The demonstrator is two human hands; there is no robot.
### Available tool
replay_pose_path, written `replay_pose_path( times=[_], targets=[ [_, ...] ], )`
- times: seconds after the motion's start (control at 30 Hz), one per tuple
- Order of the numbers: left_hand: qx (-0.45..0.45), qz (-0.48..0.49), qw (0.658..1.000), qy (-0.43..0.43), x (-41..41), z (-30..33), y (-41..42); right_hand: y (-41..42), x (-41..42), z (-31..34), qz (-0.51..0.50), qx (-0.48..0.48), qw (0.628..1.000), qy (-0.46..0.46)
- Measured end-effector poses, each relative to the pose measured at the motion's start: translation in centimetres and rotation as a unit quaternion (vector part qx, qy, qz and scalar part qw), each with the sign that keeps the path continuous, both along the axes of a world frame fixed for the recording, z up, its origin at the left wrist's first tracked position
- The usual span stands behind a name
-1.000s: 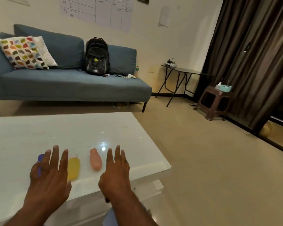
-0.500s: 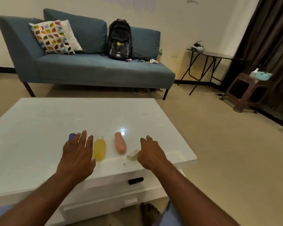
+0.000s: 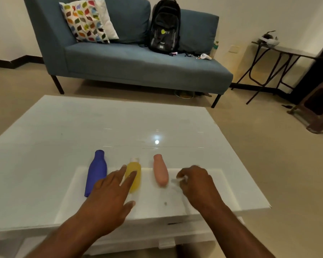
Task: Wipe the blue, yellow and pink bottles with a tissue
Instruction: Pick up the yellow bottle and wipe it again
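Three bottles lie side by side on the white glossy table (image 3: 45,164), caps pointing away from me: a blue bottle (image 3: 95,172) on the left, a yellow bottle (image 3: 133,176) with a white cap in the middle, a pink bottle (image 3: 160,169) on the right. My left hand (image 3: 110,198) hovers with straight fingers, fingertips over the yellow bottle's lower left. Just right of the pink bottle, my right hand (image 3: 196,185) has its fingers curled around a small white tissue (image 3: 177,180), which is blurred and mostly hidden.
Behind the table stands a blue sofa (image 3: 138,66) with a patterned cushion (image 3: 84,21) and a black backpack (image 3: 164,27). At the right are a folding side table (image 3: 280,53) and a brown stool (image 3: 317,108). Beige floor surrounds the table.
The view tilted down and closer to the table. My left hand slid right off the blue bottle toward the yellow one. My right hand curled its fingers onto the tissue beside the pink bottle.
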State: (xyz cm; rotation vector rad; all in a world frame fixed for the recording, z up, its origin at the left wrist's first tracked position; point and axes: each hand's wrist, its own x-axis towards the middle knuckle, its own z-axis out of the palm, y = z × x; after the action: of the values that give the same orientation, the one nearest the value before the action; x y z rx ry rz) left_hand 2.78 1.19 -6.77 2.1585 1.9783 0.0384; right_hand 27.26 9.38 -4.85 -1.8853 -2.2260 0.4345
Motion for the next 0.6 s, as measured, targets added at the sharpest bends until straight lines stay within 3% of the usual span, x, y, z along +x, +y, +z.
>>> replay_pose_path(
  times=[0.13, 0.3, 0.47, 0.6],
  targets=[
    [-0.019, -0.019, 0.999, 0.037, 1.0, -0.5, 1.2, 0.6, -2.8, 0.5, 0.036, 0.049, 0.991, 0.12],
    [-0.05, -0.02, 0.997, 0.061, 2.3, -0.4, 2.0, -0.1, -5.8, 0.0, 0.129, -0.01, 0.992, 0.002],
    [-0.069, -0.011, 0.996, 0.062, 2.6, 0.2, 2.0, -0.1, -6.4, 0.3, 0.114, 0.029, 0.993, -0.006],
    [-0.081, -0.014, 0.995, 0.064, 2.4, 0.1, 1.7, -0.5, -6.2, 0.2, 0.114, -0.004, 0.993, -0.019]
  ],
)
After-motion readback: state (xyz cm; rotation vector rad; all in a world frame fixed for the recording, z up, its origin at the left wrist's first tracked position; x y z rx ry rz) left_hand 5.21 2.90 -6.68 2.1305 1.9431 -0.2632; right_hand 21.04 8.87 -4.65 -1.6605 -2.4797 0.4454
